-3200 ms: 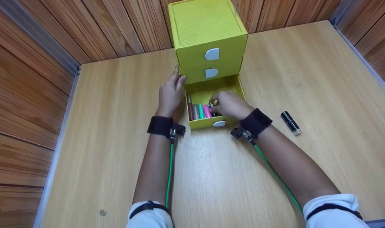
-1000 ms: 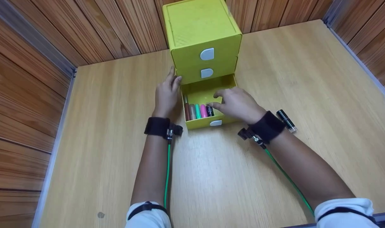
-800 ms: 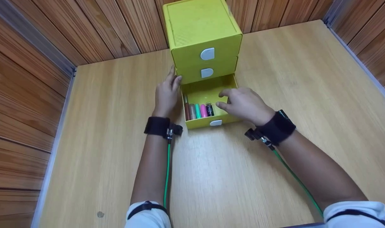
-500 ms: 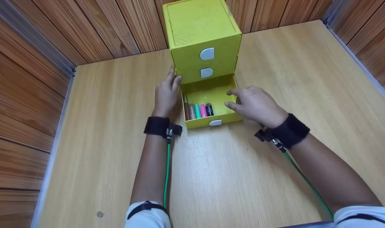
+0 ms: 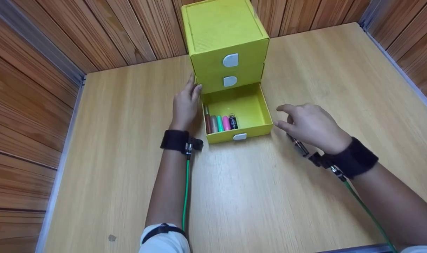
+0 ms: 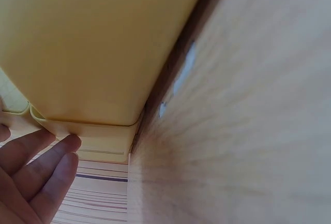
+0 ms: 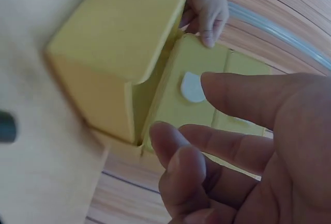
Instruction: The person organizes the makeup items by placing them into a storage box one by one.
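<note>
A yellow drawer cabinet [image 5: 227, 28] stands at the back with its bottom drawer [image 5: 259, 130] pulled out. Several small tubes lie side by side at the drawer's left: brown [image 5: 208, 123], grey [image 5: 214, 124], green [image 5: 220, 124], pink [image 5: 226, 123] and black with a clear end [image 5: 233, 122]. My left hand [image 5: 185, 107] rests against the cabinet's left side, fingers extended. Right of the drawer, my right hand [image 5: 313, 124] hovers with fingers loosely bent, and its wrist view shows nothing between them. Below it a black lipstick-like tube [image 5: 298, 145] shows, partly covered by the hand.
The wooden table [image 5: 129, 175] is bounded by a plank wall [image 5: 157, 28] behind the cabinet and others at left and right. White tabs [image 5: 230, 60] mark the drawer fronts. Green cables [image 5: 187, 189] run from both wrist cameras along the forearms.
My right hand has let go of the black tube in the drawer and moved right, out over the table. The loose black tube now shows further left. My left hand stays put.
</note>
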`<action>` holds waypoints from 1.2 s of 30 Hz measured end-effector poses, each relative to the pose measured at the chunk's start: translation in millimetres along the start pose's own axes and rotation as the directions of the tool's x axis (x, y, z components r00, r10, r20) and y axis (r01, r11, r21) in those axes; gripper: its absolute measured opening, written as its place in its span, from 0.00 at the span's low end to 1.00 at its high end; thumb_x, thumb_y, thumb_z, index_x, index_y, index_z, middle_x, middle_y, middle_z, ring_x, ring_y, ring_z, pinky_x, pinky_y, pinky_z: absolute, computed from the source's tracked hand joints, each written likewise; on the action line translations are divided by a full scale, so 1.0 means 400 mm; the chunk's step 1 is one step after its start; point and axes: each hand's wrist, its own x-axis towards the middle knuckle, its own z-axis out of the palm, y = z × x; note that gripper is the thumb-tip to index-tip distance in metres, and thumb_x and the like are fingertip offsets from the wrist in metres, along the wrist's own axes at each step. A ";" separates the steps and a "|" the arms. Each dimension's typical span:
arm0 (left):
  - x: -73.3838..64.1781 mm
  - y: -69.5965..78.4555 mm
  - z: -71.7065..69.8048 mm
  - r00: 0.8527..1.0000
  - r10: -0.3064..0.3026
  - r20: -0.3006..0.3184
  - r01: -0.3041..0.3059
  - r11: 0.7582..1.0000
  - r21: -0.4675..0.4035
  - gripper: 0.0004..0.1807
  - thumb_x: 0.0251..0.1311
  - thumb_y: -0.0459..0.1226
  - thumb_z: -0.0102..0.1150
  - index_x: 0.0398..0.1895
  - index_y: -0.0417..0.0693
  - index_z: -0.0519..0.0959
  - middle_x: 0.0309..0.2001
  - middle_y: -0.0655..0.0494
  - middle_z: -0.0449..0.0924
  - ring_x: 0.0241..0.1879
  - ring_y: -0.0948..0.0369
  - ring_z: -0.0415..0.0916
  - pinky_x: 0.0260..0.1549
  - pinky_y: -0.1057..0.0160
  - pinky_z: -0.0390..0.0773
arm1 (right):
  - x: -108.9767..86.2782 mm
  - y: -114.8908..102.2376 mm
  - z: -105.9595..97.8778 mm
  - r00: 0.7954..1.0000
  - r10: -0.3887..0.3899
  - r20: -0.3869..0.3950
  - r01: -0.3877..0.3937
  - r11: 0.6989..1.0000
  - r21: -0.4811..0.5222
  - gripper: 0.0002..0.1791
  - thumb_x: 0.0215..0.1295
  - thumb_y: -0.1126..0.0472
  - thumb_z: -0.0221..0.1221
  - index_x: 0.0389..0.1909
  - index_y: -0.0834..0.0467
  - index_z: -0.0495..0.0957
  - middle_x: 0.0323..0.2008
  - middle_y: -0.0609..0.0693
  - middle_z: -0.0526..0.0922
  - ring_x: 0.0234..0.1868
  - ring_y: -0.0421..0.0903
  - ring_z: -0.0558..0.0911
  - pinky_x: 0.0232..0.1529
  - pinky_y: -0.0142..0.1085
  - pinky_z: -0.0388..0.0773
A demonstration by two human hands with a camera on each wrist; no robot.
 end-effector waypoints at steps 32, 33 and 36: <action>-0.001 0.003 -0.001 1.000 -0.007 0.011 0.007 0.999 -0.054 0.35 0.69 0.59 0.40 0.75 0.60 0.54 0.25 0.51 0.73 0.13 0.62 0.55 0.19 0.63 0.68 | -0.065 0.116 0.080 0.956 0.133 0.263 -0.140 0.990 0.009 0.31 0.59 0.57 0.62 0.63 0.64 0.71 0.18 0.41 0.78 0.22 0.44 0.75 0.28 0.41 0.70; -0.001 0.003 -0.001 1.000 -0.008 0.012 0.009 0.999 -0.053 0.35 0.69 0.59 0.40 0.75 0.60 0.54 0.25 0.51 0.73 0.14 0.62 0.55 0.19 0.63 0.68 | -0.064 0.116 0.078 0.952 0.140 0.274 -0.153 0.988 0.029 0.31 0.59 0.58 0.61 0.64 0.64 0.70 0.18 0.41 0.77 0.20 0.43 0.74 0.27 0.41 0.69; -0.001 0.002 0.000 1.000 -0.016 0.017 0.017 0.998 -0.062 0.34 0.70 0.58 0.40 0.76 0.60 0.54 0.25 0.52 0.72 0.14 0.62 0.56 0.20 0.63 0.68 | -0.059 0.113 0.069 0.941 0.157 0.298 -0.194 0.976 0.097 0.31 0.60 0.58 0.59 0.65 0.62 0.68 0.17 0.42 0.77 0.16 0.42 0.71 0.24 0.39 0.66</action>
